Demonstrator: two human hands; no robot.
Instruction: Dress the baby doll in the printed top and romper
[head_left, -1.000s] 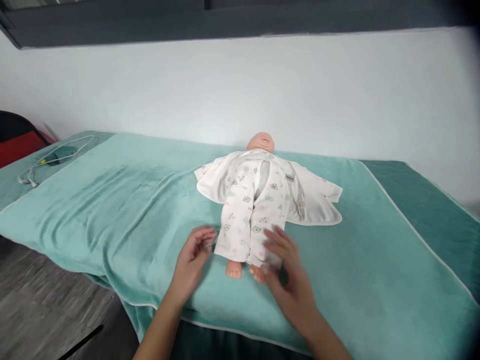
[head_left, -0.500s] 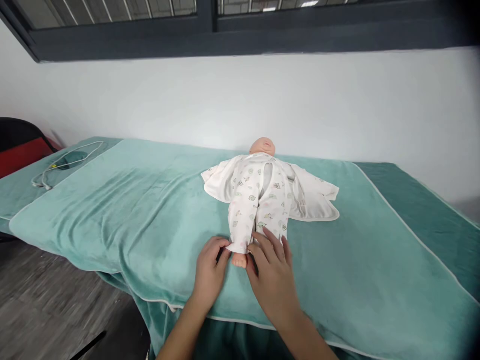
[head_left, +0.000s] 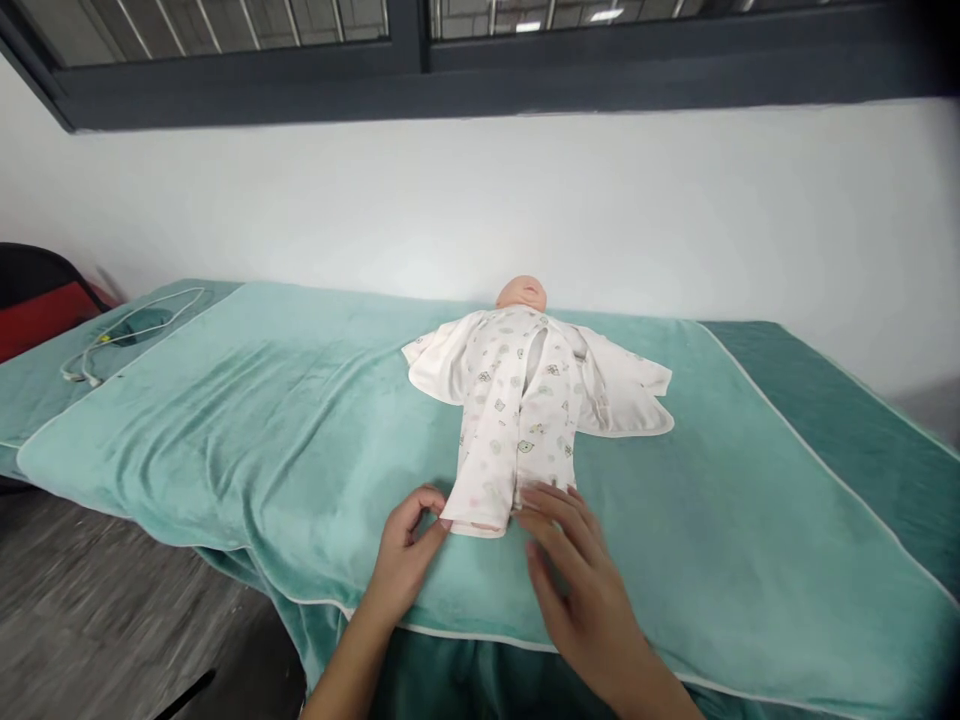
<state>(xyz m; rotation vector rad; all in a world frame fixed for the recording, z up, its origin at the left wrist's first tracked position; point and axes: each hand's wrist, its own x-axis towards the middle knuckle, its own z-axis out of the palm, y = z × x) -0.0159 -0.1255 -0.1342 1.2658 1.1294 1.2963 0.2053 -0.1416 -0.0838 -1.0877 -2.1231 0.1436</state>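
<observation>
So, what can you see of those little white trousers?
The trousers look like soft, thin white cloth with small pale green, grey and pink prints. They lie over the doll, both loose legs pointing towards the wearer of the camera, with an open slit higher up between them. The left hand pinches one cuff's outer corner; the right hand is at the other leg's lower end.

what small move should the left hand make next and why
Perhaps the left hand should ease the trouser leg's hem back slightly: its fingertips are already at the hem's corner, and no toes show beyond the cloth.
</observation>
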